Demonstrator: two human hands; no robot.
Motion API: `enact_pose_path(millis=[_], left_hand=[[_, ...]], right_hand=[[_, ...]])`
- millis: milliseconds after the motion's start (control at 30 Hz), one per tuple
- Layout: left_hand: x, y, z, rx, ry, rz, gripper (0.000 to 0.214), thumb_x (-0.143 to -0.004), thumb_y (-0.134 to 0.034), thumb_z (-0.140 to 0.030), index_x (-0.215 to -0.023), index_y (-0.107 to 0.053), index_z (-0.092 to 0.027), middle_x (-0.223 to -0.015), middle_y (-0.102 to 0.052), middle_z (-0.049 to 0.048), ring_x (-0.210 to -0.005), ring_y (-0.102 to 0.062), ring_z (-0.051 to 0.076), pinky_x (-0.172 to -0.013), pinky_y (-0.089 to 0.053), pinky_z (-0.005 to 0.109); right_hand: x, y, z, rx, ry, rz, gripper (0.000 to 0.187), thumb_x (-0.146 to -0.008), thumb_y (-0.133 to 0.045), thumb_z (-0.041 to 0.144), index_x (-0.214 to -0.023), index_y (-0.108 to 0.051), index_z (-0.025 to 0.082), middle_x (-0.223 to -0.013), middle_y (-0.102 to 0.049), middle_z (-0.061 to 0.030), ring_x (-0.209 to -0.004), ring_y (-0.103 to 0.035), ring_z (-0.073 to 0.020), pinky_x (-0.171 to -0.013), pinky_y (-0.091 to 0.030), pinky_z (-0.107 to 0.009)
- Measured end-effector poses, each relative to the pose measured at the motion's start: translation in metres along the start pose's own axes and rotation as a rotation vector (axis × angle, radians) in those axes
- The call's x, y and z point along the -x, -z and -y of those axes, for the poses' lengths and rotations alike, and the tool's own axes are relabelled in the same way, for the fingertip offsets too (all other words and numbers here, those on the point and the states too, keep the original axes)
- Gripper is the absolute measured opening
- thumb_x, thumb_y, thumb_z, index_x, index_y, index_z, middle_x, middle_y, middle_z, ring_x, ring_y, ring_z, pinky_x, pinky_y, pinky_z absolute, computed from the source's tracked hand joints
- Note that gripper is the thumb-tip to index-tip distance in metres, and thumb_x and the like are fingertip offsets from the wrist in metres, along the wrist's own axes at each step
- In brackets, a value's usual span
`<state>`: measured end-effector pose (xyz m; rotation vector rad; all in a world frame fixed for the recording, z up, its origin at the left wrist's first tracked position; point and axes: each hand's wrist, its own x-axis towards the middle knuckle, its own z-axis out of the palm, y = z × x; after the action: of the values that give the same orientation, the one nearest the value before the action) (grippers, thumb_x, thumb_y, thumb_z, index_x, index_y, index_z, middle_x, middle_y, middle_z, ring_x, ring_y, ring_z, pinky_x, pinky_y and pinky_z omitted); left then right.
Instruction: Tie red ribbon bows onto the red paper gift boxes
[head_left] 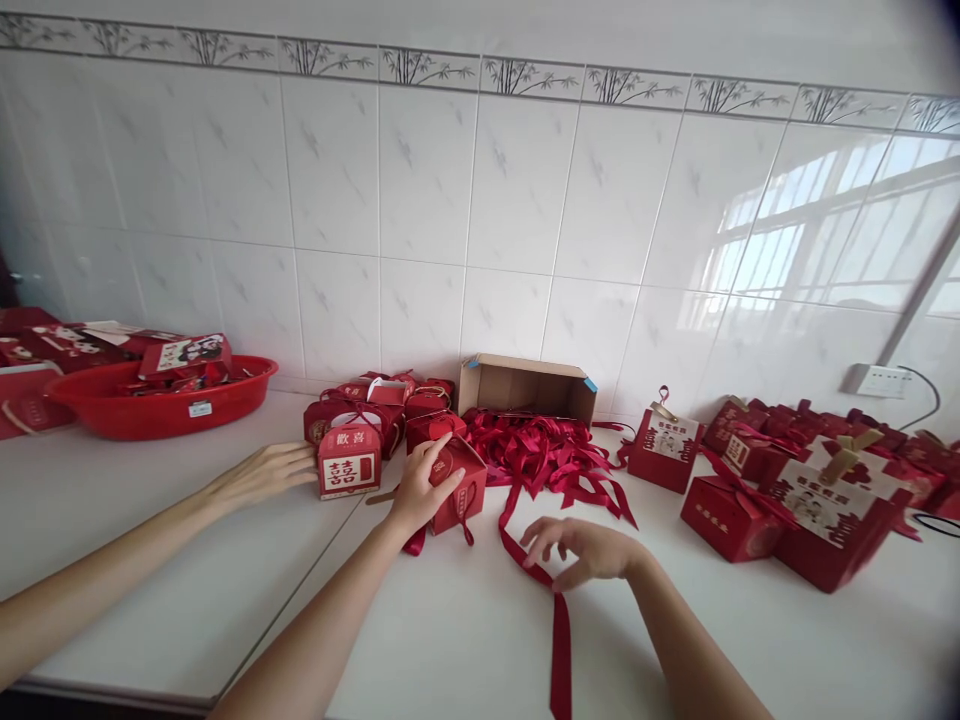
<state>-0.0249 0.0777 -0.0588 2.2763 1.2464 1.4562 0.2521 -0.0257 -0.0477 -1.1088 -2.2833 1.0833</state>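
My left hand (424, 492) grips a small red gift box (463, 475) at the middle of the table, with index finger and thumb over its top and near side. A thin cord loop hangs from the box's front. My right hand (589, 552) hovers right of it, fingers curved and apart. A long dark red ribbon (561, 650) runs past its thumb toward the table's front; the thumb is at or touching the ribbon. Behind my hands, a heap of red ribbons (532, 450) spills from an open cardboard box (525, 388).
From the left, another person's hand (281, 470) touches a red double-happiness box (349, 465). A red plastic basin (161, 410) with packets stands far left. Red bags (832, 520) and a ribboned box (731, 518) stand right, near a wall power strip (881, 381). Tiled wall behind.
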Motion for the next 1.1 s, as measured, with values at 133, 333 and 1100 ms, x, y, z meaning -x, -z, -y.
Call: enact_pose_path(millis=[133,333,1100], left_hand=[[-0.001,0.000,0.000,-0.001,0.002,-0.002,0.055,-0.081,-0.057,-0.040,-0.132,-0.044,-0.025,-0.123,-0.053,0.0085,-0.119,-0.047,0.027,-0.103,-0.035,0.045],[-0.001,-0.001,0.002,0.007,0.028,-0.021,0.057,-0.079,-0.059,-0.039,-0.130,-0.041,-0.020,-0.125,-0.053,0.0105,-0.120,-0.047,0.027,-0.104,-0.035,0.045],[0.013,0.000,-0.033,0.241,-0.253,0.275,0.049,-0.080,-0.060,-0.032,-0.127,-0.049,-0.027,-0.129,-0.043,0.0087,-0.125,-0.041,0.028,-0.108,-0.033,0.046]], right_hand=[[-0.014,-0.013,-0.009,0.197,-0.195,-0.124,0.034,-0.062,-0.075,0.022,-0.094,-0.073,0.033,-0.117,-0.060,0.0020,-0.083,-0.061,-0.0143,-0.075,-0.049,-0.024],[-0.033,-0.018,-0.036,0.427,-0.592,-0.728,0.029,-0.088,-0.044,0.023,-0.096,-0.071,0.015,-0.106,-0.061,-0.0174,-0.099,-0.057,-0.0306,-0.083,-0.044,-0.043],[-0.032,-0.022,-0.004,0.027,0.015,-1.054,0.024,-0.089,-0.044,0.039,-0.084,-0.056,0.020,-0.078,-0.061,-0.0058,-0.071,-0.057,-0.0187,-0.063,-0.046,-0.030]])
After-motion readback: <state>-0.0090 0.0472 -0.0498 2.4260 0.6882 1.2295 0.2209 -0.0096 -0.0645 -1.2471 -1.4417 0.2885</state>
